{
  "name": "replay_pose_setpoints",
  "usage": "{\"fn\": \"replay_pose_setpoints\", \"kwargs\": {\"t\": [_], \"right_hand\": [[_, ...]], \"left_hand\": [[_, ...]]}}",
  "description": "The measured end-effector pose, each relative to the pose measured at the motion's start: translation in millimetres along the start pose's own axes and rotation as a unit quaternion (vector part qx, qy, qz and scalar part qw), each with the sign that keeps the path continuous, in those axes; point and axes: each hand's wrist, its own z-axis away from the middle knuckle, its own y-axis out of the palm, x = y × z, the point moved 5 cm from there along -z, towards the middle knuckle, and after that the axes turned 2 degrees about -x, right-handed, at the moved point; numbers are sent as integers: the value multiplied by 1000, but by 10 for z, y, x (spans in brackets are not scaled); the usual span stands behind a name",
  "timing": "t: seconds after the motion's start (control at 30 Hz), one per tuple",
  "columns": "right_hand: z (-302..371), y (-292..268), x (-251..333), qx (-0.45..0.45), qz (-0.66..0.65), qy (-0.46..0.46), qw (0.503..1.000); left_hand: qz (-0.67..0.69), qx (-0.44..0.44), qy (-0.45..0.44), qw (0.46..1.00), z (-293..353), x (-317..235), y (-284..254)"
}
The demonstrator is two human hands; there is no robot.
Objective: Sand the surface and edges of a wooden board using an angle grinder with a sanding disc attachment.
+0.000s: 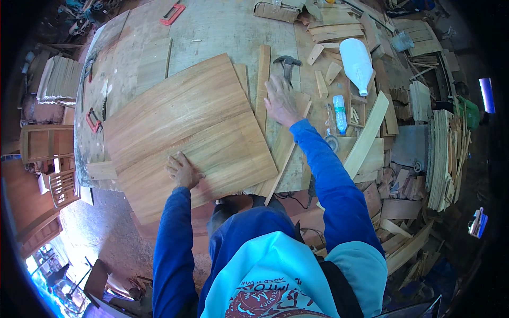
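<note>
The fingers of my 2 hands are spread: my left hand lies on the wooden panel, near left on the surface; my right hand is by the hammer, contact unclear.

Counter, its pale surface scuffed — a broad wooden panel lies askew at left, one corner jutting past the near edge. Right of the panel: a narrow wooden strip and a hammer. One red clamp lies near the far edge, a second clamp near the left — a white bottle lies among wood offcuts at right.
</note>
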Motion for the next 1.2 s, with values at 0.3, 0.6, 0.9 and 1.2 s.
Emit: {"fn": "replay_pose_setpoints", "kwargs": {"t": [0.3,0.6,0.9,1.2], "right_hand": [[932,3,1504,203,-59,-238,948],[602,-2162,1847,-154,-152,-230,949],[2022,-294,962,179,-131,153,963],[4178,22,-505,-55,9,422,905]], "left_hand": [[52,-244,543,802,2140,-2042,-1577],[-153,-89,383,907,720,-910,-1203],[103,-255,471,838,1789,-621,-1588],[-132,-260,264,919,1022,1635,606]]}}
